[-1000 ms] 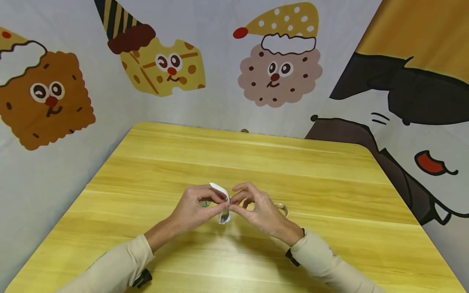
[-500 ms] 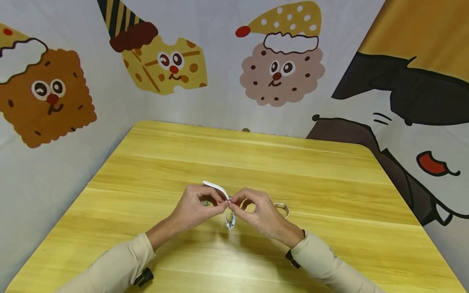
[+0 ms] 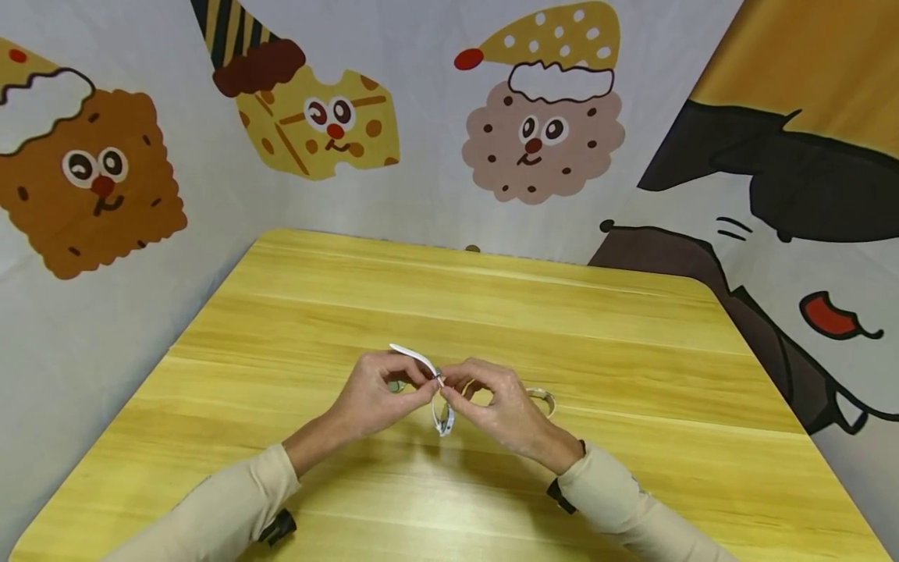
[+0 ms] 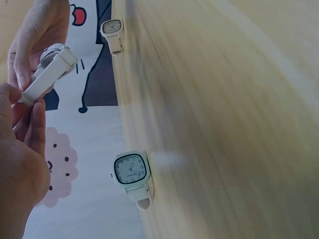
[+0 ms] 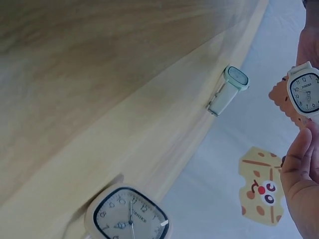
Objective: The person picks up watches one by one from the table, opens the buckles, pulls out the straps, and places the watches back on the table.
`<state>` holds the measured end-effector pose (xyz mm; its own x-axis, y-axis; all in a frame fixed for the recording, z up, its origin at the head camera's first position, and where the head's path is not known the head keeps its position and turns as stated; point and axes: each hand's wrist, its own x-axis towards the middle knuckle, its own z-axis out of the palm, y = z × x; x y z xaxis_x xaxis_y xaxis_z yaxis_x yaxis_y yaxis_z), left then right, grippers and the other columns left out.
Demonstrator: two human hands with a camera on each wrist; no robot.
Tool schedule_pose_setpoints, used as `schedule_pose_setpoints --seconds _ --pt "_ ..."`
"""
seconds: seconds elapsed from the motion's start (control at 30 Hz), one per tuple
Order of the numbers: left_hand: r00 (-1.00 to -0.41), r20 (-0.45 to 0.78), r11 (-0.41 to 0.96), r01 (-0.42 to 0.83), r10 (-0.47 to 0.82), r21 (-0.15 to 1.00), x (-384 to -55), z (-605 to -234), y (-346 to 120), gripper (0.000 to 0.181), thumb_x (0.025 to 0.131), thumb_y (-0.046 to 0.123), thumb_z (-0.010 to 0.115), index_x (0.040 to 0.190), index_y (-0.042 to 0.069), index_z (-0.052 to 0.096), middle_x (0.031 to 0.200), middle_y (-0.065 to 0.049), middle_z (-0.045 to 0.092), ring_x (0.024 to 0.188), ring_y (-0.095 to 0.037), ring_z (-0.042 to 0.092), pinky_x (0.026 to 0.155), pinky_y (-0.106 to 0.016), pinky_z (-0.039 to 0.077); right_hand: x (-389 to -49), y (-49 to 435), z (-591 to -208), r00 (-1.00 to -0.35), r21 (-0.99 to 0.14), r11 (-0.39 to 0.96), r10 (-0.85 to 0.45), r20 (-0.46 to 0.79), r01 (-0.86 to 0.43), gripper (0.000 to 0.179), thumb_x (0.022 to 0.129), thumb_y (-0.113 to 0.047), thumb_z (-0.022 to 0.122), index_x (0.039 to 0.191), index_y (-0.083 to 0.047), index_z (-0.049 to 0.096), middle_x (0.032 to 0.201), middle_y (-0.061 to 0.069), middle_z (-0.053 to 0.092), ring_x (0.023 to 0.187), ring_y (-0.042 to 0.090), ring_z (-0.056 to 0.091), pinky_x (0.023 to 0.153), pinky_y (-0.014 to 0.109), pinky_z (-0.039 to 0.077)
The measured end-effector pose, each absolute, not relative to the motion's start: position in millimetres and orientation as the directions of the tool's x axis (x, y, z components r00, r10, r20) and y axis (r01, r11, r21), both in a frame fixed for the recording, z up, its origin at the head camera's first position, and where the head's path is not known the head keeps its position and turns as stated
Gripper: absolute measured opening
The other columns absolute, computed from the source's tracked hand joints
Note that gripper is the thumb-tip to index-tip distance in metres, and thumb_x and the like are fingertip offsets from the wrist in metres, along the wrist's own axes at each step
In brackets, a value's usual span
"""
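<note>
head view: a white watch [image 3: 444, 427] hangs in the air above the table [image 3: 337, 297], roughly midway between its left and right edges and well apart from the far edge. the left hand [image 3: 375, 394] and the right hand [image 3: 499, 402] both pinch its strap [image 3: 414, 353], fingertips close together. a pale green watch [image 4: 130, 168] lies just beyond the left hand; a cream watch [image 4: 112, 27] lies beside the right, on the side toward the table's right edge.

left wrist view: the strap slants up from the left fingertips, with the right hand behind it. it looks thin and bendy, probably more grippy than slick, so a light pinch should do.

right wrist view: the dial [image 5: 305, 92] shows above the right thumb; the picture's border cuts off part of the grip. the case seems light and stiff, its front likely scratchable: better held by rim or strap.
</note>
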<state>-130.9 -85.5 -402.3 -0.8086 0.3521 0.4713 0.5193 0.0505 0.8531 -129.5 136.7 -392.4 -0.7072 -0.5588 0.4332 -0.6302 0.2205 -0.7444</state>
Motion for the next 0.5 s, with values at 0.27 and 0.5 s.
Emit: schedule_pose_setpoints --seconds 0.27,0.5 --pt "-0.823 0.463 0.032 0.5 0.329 0.865 -130.2 -401.4 -88.3 0.02 0.088 -0.004 0.076 0.076 0.012 0.072 0.093 -0.002 0.073 0.085 -0.024 0.071 0.075 -0.039 0.061 -128.5 140.2 -393.3 -0.706 -0.739 0.226 -0.559 0.435 -0.634 0.02 0.097 -0.006 0.07 0.117 -0.006 0.072 0.1 -0.001 0.071 0.083 0.014 0.066 0.073 0.032 0.058" --pt "-0.815 0.503 0.027 0.532 0.288 0.846 -133.5 -403.6 -91.1 0.019 0.089 -0.004 0.075 0.08 0.013 0.073 0.092 0.0 0.074 0.084 -0.025 0.072 0.074 -0.04 0.061 -126.7 142.6 -395.8 -0.723 -0.743 0.243 -0.54 0.43 -0.624 0.019 0.096 -0.005 0.071 0.115 -0.008 0.073 0.098 -0.002 0.07 0.082 0.014 0.066 0.072 0.031 0.058"
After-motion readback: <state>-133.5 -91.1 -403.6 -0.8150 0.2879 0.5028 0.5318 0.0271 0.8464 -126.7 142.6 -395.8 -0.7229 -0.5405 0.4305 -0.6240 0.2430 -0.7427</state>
